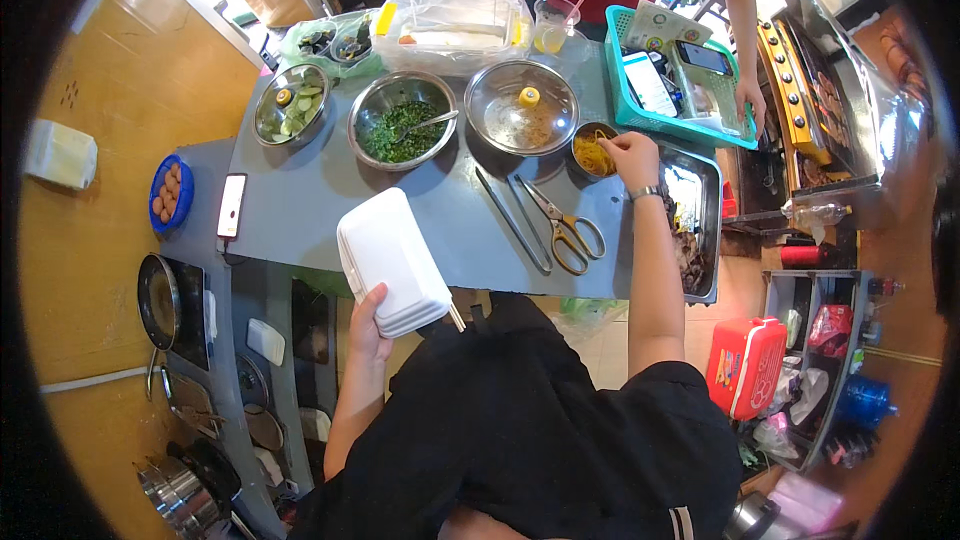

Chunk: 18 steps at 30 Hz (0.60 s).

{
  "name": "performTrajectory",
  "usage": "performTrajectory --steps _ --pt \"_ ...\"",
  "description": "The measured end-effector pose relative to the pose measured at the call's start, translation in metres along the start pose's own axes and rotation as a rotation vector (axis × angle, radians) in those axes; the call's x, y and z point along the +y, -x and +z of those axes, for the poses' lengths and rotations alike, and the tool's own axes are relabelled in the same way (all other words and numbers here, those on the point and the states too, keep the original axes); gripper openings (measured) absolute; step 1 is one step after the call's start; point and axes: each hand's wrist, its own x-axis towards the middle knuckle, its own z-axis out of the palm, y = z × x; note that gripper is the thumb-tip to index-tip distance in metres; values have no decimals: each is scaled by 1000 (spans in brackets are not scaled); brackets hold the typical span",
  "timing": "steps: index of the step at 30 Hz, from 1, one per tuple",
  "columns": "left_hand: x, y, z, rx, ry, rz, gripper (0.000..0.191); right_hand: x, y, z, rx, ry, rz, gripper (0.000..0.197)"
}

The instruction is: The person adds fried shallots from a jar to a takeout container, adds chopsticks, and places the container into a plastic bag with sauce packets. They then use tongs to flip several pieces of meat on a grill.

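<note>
My left hand grips the lower end of a closed white foam takeaway box, tilted over the table's near edge. Wooden chopsticks poke out at the box's lower right corner. My right hand reaches into a small metal bowl of yellow rubber bands, its fingertips pinched on a strand. Just left of that bowl lie metal tongs and scissors with yellowish handles. Under my right forearm, partly hidden, is a steel tray of cooked meat.
Farther back stand a steel bowl of chopped greens with a spoon, and two glass-lidded bowls. A person in red rests a hand on a teal basket holding phones. A phone and an egg basket sit left.
</note>
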Motion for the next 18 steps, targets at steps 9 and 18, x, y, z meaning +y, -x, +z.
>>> performTrajectory --steps 9,18 --pt "10 1 4 -13 -30 26 60 -95 38 -11 -470 -1505 252 21" --pt "47 19 21 -100 -286 380 100 -329 13 -11 -1026 -30 -954 80"
